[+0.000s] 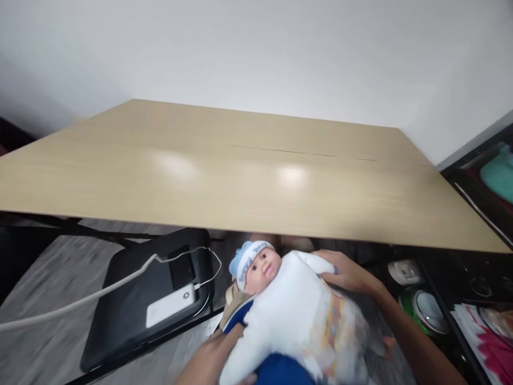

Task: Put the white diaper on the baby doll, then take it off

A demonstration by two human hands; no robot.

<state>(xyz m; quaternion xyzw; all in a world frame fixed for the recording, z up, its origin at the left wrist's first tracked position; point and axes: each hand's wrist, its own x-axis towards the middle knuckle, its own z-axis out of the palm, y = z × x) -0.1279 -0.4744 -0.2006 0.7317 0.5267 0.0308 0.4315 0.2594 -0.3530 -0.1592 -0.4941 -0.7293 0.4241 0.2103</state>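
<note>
A baby doll (294, 307) in white clothing with an orange print lies tilted below the table's front edge, its head to the left in a blue and white cap (251, 260). Its lower part is blurred. My right hand (347, 272) grips the doll's sleeve at the upper right, fingers wrapped round it. At the lower left, my left hand (218, 350) is closed round the other sleeve, partly hidden beneath the white cloth. Blue fabric (284, 369) shows under the doll.
A wooden table (240, 182) spans the view before a white wall. On a black seat (128, 299) at left lie a white power bank (170, 306), a cable and a dark phone (181, 267). Dark shelving with a green round container (425, 310) stands at right.
</note>
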